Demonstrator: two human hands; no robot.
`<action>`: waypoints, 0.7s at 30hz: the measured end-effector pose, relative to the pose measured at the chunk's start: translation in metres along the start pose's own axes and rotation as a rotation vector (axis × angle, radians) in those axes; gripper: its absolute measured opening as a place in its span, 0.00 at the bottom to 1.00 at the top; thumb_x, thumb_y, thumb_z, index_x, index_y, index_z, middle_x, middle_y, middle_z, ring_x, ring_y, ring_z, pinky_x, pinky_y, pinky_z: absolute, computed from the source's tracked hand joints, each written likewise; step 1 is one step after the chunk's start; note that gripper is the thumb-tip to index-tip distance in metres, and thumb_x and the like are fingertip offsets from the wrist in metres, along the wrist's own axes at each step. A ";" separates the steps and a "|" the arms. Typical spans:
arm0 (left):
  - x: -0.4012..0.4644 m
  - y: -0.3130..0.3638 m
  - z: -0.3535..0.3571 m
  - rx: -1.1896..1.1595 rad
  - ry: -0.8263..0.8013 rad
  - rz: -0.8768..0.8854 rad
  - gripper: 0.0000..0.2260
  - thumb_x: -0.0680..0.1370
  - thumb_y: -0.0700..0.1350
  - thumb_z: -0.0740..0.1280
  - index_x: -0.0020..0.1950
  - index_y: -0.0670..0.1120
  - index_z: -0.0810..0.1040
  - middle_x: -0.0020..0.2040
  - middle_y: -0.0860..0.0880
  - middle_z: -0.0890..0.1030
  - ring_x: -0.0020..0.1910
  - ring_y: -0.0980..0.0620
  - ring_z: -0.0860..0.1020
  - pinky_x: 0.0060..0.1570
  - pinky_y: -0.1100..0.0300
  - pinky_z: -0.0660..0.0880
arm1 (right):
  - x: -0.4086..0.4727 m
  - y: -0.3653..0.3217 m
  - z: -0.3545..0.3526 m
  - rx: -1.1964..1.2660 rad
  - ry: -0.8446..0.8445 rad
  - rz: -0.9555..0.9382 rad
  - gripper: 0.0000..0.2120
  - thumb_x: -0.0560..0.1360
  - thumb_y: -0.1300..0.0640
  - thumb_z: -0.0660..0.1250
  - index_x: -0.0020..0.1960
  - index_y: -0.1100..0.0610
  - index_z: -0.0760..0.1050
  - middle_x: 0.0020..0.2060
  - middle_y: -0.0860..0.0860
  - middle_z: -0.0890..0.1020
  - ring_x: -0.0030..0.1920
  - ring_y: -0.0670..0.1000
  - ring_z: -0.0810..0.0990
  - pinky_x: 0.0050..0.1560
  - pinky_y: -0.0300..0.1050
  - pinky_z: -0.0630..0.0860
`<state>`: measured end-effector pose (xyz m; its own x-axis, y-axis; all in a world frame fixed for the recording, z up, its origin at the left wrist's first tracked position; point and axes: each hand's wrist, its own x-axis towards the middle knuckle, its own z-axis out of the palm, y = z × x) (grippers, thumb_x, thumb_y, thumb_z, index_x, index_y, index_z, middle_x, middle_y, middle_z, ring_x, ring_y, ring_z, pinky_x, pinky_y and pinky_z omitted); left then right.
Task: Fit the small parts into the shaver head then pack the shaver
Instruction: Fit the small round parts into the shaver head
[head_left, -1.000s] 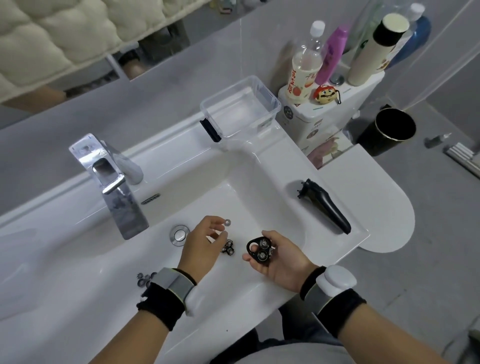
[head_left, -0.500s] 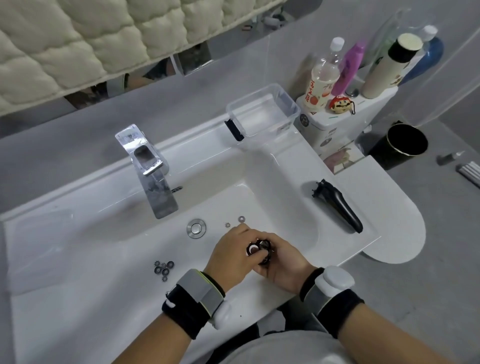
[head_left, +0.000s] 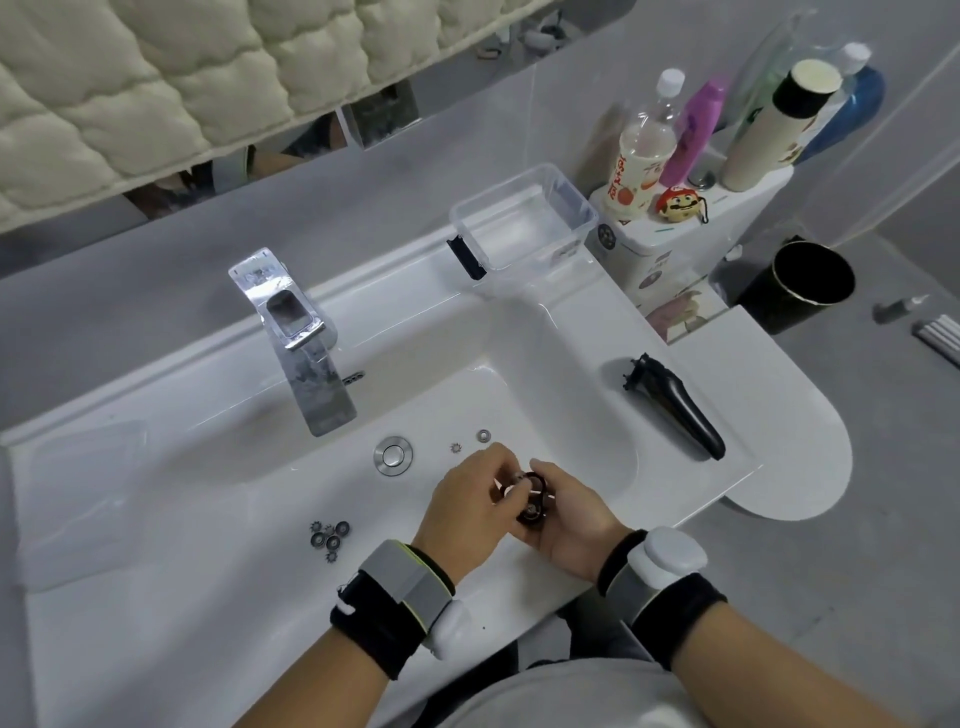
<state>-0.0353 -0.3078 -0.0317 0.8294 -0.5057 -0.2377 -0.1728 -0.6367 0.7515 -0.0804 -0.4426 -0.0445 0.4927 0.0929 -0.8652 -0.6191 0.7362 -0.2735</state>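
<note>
Left hand (head_left: 470, 501) now across from the basin, fingertips pinching at shaver head (head_left: 533, 503) cupped in right hand's (head_left: 574, 525) curled grip

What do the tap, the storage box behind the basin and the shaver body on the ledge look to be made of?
Tap: polished chrome-plated metal, judging by its mirror-like reflections.
Storage box: clear glossy plastic; the counter shows through its walls, with a black clip on one end.
Shaver body: probably black plastic with a semi-gloss sheen along its handle.
</note>
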 end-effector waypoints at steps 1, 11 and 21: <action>0.003 -0.002 -0.001 -0.080 0.025 -0.058 0.05 0.75 0.50 0.67 0.43 0.54 0.71 0.36 0.57 0.79 0.32 0.59 0.77 0.33 0.69 0.70 | -0.001 -0.003 -0.001 0.006 0.029 0.003 0.12 0.82 0.52 0.64 0.46 0.59 0.73 0.39 0.57 0.81 0.39 0.57 0.85 0.41 0.48 0.82; 0.083 -0.051 0.025 -0.119 -0.005 -0.344 0.05 0.70 0.42 0.70 0.41 0.48 0.74 0.40 0.53 0.81 0.38 0.51 0.79 0.37 0.63 0.74 | 0.008 -0.024 -0.017 0.074 0.084 0.035 0.16 0.82 0.51 0.63 0.39 0.58 0.69 0.36 0.57 0.77 0.41 0.63 0.82 0.42 0.49 0.80; 0.107 -0.075 0.066 0.007 -0.095 -0.430 0.08 0.72 0.47 0.73 0.43 0.45 0.77 0.39 0.50 0.81 0.39 0.50 0.79 0.39 0.58 0.74 | 0.015 -0.041 -0.029 0.081 0.058 0.038 0.14 0.82 0.50 0.64 0.43 0.59 0.70 0.37 0.57 0.78 0.40 0.61 0.82 0.38 0.47 0.82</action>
<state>0.0307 -0.3525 -0.1543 0.7743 -0.2451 -0.5834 0.1734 -0.8045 0.5681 -0.0650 -0.4910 -0.0586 0.4324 0.0846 -0.8977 -0.5838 0.7850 -0.2072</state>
